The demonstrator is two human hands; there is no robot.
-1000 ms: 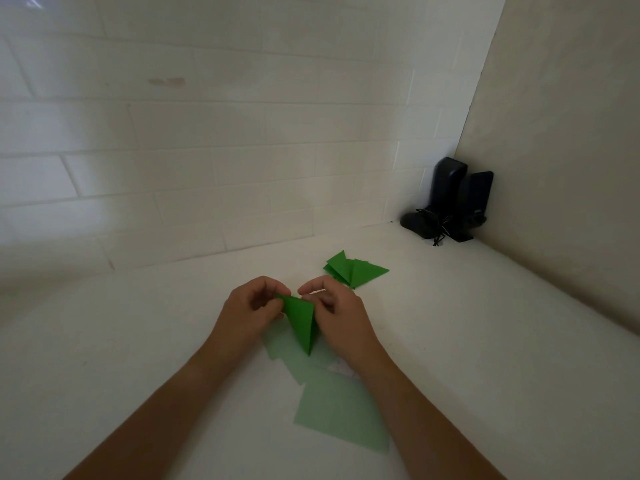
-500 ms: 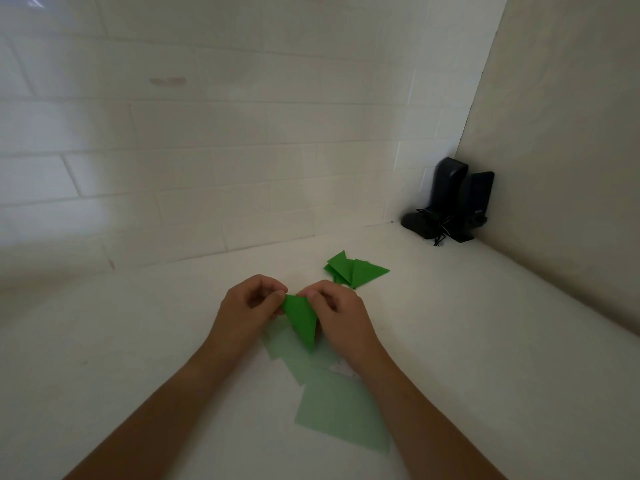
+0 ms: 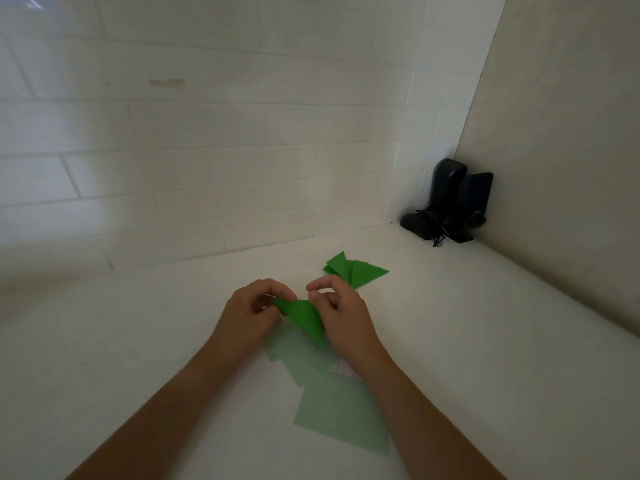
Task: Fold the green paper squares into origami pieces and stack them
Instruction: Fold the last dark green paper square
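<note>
Over the last second the piece (image 3: 304,318) in my hands has gone from hanging almost straight down to lying slanted, its upper tip now drawn out toward 9 o'clock into my left hand (image 3: 254,311). I read that as a flap being pulled or creased, so this fold is still in progress and the piece is not ready to stack. My left hand is curled, thumb and fingertips pinching that upper tip. My right hand (image 3: 341,313) is also curled, its thumb against the piece's right edge; the fingers seem to hold it from behind, though the contact is partly hidden. Both forearms come in from 6 o'clock and meet over the middle of the surface (image 3: 485,341), wrists low, the piece held just above it. Directly under my hands, running toward 5 o'clock, lie the flat pale squares (image 3: 337,407), overlapping, at least 2 left to fold. At 1 o'clock from my hands, close by, sits the stack (image 3: 353,270) of finished dark green pieces, apparently 2 or 3. Far off at 2 o'clock, in the corner, stand 2 black speakers (image 3: 450,202).
</note>
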